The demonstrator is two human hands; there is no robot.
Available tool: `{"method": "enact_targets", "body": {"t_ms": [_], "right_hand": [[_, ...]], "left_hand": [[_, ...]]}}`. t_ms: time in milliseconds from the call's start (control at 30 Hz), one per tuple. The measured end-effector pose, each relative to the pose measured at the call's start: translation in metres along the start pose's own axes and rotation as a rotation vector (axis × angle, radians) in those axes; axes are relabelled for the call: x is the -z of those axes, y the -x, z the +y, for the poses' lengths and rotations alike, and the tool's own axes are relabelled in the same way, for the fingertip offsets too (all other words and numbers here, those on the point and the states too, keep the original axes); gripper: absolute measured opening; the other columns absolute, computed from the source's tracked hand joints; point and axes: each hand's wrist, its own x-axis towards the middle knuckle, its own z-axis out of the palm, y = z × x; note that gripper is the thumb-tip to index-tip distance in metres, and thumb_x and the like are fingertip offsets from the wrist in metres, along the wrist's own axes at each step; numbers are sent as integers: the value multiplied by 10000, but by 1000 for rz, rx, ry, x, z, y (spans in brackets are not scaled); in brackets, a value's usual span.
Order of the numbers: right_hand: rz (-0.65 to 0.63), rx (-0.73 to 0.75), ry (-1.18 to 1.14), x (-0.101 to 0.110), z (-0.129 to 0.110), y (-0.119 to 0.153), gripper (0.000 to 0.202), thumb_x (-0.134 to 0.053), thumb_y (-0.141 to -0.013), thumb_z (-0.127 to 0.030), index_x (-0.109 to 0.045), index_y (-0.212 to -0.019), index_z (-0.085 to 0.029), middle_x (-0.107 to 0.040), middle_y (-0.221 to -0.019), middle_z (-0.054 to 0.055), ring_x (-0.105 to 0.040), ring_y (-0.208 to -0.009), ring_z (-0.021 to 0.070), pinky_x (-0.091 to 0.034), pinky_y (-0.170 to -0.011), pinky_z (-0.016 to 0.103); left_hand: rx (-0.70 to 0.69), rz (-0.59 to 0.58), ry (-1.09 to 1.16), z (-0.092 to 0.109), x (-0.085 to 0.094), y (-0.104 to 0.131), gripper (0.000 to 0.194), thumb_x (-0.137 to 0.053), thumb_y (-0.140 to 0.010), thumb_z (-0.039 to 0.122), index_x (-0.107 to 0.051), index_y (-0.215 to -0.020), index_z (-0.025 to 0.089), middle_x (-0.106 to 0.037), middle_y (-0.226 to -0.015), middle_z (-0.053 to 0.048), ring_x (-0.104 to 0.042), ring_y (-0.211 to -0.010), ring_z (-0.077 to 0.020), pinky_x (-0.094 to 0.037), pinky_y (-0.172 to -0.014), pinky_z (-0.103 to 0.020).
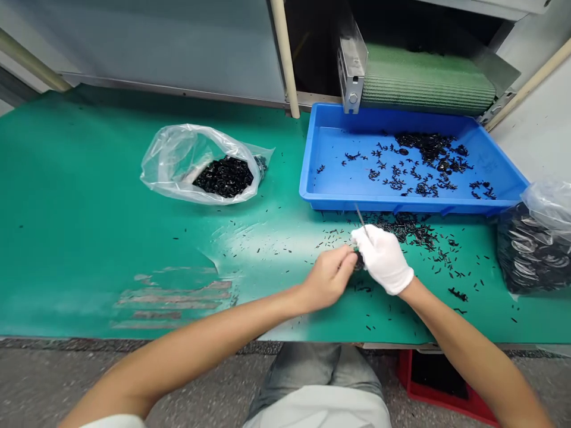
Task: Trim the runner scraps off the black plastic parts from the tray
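Over the green table my bare left hand (pixel 328 276) is closed, pinching a small black part (pixel 359 260) between thumb and fingers. My right hand (pixel 387 261), in a white glove, is closed round a thin pointed metal tool (pixel 361 220); its tip sticks out towards the blue tray. Both hands meet at the black part, and the fingers and glove hide most of it. Just beyond the glove lies a heap of short black pieces (pixel 413 229), with more scattered about.
A blue tray (pixel 339 203) with black parts stands below a green conveyor belt (pixel 423 77). On the left an open clear bag (pixel 167 169) contains small black parts (pixel 227 177). A filled bag (pixel 533 252) stands at the right. The green tabletop (pixel 80 238) is worn near its front.
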Motion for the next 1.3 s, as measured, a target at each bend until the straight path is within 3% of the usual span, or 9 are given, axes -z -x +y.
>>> {"method": "enact_targets", "body": {"t_ms": [167, 433, 600, 800, 933, 1033, 1167, 1233, 1300], "right_hand": [[-111, -357, -263, 10, 5, -9, 393, -444, -851, -534, -499, -657, -197, -420, -494, -60, -355, -327, 70, -267, -320, 209], [-184, -133, 19, 32, 19, -17, 168, -586, -764, -292, -633, -863, -164, -625, -729, 15, -511, -499, 98, -428, -476, 230], [-17, -91, -11, 29, 27, -24, 232, -505, -833, -327, -663, -898, -171, -617, -644, 9, -517, -508, 128, -448, -531, 259], [230, 27, -120, 25, 27, -29, 253, -470, -862, -349, -662, -850, -184, -610, -652, 4, -548, -617, 145, -451, -649, 267], [388, -14, -303, 30, 23, -32, 283, -453, -870, -393, -634, -816, -182, -545, -622, -19, -487, -545, 119, -428, -572, 240], [489, -65, -365, 36, 19, -35, 298, -454, -873, -425, -607, -789, -183, -485, -595, -33, -420, -494, 102, -405, -516, 229], [550, -62, -365, 39, 19, -38, 281, -467, -877, -410, -609, -780, -187, -472, -588, -27, -413, -522, 110, -403, -535, 240], [563, -55, -353, 39, 21, -39, 278, -461, -882, -401, -630, -824, -188, -495, -596, -18, -433, -536, 120, -415, -555, 252], [562, -52, -343, 39, 23, -40, 285, -449, -890, -394, -644, -869, -187, -521, -607, -9, -458, -546, 127, -430, -567, 259]], "left_hand": [[131, 76, 217, -3, -4, -4, 342, -440, -879, 401, -378, -611, 197, -365, -508, 50, -333, -475, -89, -278, -484, -240], [281, 64, 807, -3, 11, -22, 317, -623, -750, 362, -414, -614, 167, -500, -521, 44, -275, -341, -9, -227, -381, -167], [384, 165, 993, 4, 25, -25, 262, -635, -664, 210, -384, -605, 161, -615, -634, 6, -263, -310, 20, -191, -323, -133], [307, 88, 1096, 35, 48, -57, 77, -519, -678, 100, -464, -681, 155, -425, -515, 75, -235, -309, -2, -200, -297, -130], [219, -30, 862, 57, 45, -131, 136, -504, -794, 175, -466, -664, 161, -435, -537, 55, -275, -327, -20, -235, -320, -155], [194, -76, 580, 51, 28, -207, 166, -503, -819, 216, -464, -667, 161, -544, -623, 8, -299, -349, -24, -203, -339, -169], [25, -83, -290, 25, -6, -302, 209, -452, -851, 222, -629, -925, 139, -667, -796, -77, -473, -480, -89, -354, -467, -219], [-98, -121, -774, 14, -23, -336, 297, -454, -870, 266, -668, -1033, 140, -695, -950, -123, -606, -713, -176, -450, -656, -281], [-146, -171, -1013, 6, -38, -360, 329, -506, -849, 299, -683, -1074, 138, -683, -1071, -162, -620, -946, -275, -451, -815, -355]]}}
